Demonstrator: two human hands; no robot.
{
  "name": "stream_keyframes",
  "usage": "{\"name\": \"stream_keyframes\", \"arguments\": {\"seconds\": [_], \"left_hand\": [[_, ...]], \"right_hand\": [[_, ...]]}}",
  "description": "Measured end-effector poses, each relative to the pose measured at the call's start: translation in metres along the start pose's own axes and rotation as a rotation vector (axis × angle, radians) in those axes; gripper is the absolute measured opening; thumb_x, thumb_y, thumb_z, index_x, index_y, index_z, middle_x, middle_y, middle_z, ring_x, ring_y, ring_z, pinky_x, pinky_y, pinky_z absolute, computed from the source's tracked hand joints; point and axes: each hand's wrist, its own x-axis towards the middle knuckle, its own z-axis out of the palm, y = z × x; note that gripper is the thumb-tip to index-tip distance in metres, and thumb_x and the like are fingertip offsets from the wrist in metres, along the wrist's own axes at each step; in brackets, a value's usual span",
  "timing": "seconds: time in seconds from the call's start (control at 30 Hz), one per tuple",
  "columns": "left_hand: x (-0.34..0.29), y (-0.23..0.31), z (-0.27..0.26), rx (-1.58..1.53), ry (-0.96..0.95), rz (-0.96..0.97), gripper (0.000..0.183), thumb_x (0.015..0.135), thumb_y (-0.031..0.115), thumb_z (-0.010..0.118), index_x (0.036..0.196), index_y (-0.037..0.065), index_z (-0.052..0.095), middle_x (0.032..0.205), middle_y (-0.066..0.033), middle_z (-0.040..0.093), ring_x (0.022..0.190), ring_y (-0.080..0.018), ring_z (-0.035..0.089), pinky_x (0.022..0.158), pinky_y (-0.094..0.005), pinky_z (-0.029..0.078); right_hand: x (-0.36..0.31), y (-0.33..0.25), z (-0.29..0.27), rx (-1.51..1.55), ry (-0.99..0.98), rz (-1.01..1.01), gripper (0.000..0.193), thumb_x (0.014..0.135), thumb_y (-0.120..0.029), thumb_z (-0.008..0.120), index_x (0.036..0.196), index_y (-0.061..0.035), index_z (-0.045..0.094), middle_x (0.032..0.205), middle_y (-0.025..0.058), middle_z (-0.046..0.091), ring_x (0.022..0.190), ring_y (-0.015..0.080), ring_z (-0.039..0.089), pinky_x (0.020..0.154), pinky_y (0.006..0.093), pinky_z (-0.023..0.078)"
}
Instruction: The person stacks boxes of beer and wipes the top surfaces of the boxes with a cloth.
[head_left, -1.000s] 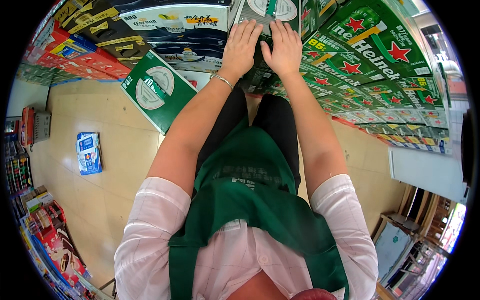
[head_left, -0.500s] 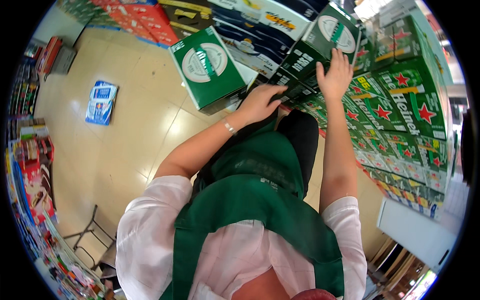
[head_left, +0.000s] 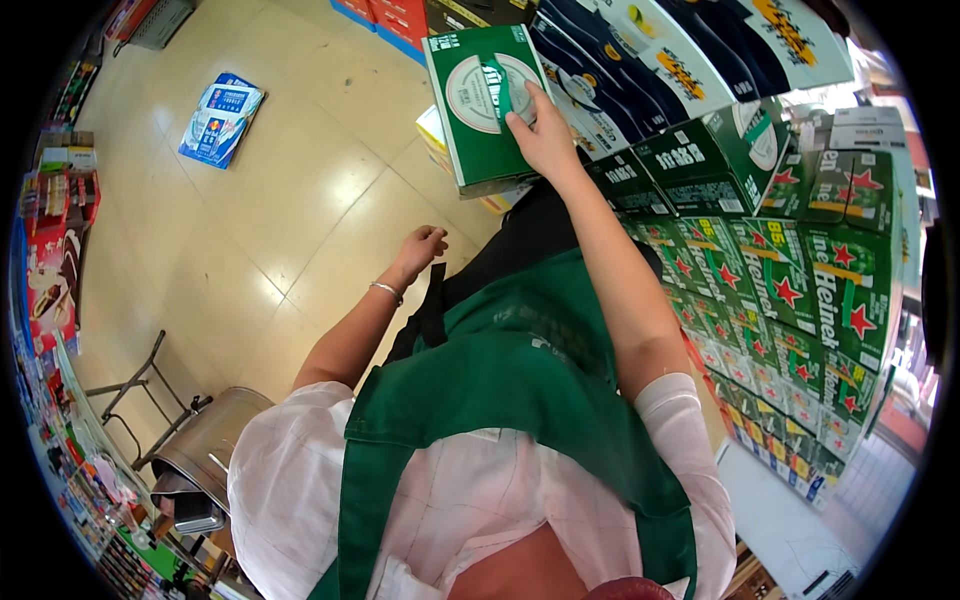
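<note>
A green carton [head_left: 455, 145] with a round pale label on top stands before me, on top of something white and yellow [head_left: 432, 135]. My right hand [head_left: 545, 130] lies on its top near the right edge, thumb and fingers apart, not gripping it. To the lower left, my left hand [head_left: 420, 250] hangs over the floor with its fingers curled in; nothing shows in it. A black apron strap [head_left: 433, 305] is just beside that hand. Right of the carton, dark green cartons [head_left: 700, 160] of a similar look sit against the stack.
Green cartons with red stars [head_left: 790, 290] are piled high on my right. Dark blue and white cartons [head_left: 640, 60] stand at the back. A blue and white pack [head_left: 222, 118] lies on the tiled floor [head_left: 330, 170]. A folding metal frame [head_left: 140, 385] and a round metal container [head_left: 215, 435] stand lower left.
My right hand has moved left from a dark green carton on the stack to the separate green carton. My left hand has drawn back from the stack, down and left. The view has shifted.
</note>
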Motion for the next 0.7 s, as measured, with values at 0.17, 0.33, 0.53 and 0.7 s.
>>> {"name": "stream_keyframes", "arguments": {"seconds": [0.17,0.33,0.53,0.7], "left_hand": [[0.024,0.019,0.019,-0.111,-0.008,0.134,0.036,0.098,0.029,0.048,0.111,-0.003,0.058,0.091,-0.0089,0.064,0.082,-0.0153,0.059,0.078,-0.0283,0.048],[0.037,0.035,0.021,-0.214,0.003,0.157,0.035,0.098,0.030,0.048,0.107,-0.002,0.059,0.091,-0.0077,0.063,0.081,-0.0147,0.058,0.076,-0.0275,0.047],[0.042,0.028,0.024,-0.197,-0.051,-0.028,0.042,0.100,0.038,0.038,0.119,0.004,0.054,0.105,-0.0093,0.061,0.092,-0.0195,0.058,0.082,-0.0333,0.047],[0.044,0.014,0.031,-0.132,-0.107,-0.050,0.047,0.102,0.038,0.031,0.124,0.002,0.051,0.110,-0.0129,0.061,0.099,-0.0241,0.058,0.086,-0.0361,0.046]], "right_hand": [[0.039,-0.008,0.025,0.352,0.020,0.507,0.048,0.081,-0.017,0.070,0.121,0.0068,0.055,0.118,0.0199,0.061,0.103,0.0272,0.061,0.085,0.0352,0.049],[0.077,0.002,0.027,0.269,-0.252,0.471,0.025,0.084,-0.019,0.068,0.094,0.0040,0.067,0.079,0.0094,0.066,0.063,0.0184,0.058,0.060,0.0328,0.046],[0.075,0.002,0.031,0.680,-0.316,0.640,0.022,0.095,-0.021,0.054,0.102,-0.0036,0.066,0.069,0.0029,0.056,0.056,0.0151,0.048,0.055,0.0292,0.041],[0.071,0.000,0.019,0.791,-0.389,0.672,0.027,0.100,-0.022,0.044,0.110,-0.0023,0.061,0.067,0.0022,0.052,0.060,0.0151,0.048,0.058,0.0290,0.041]]}}
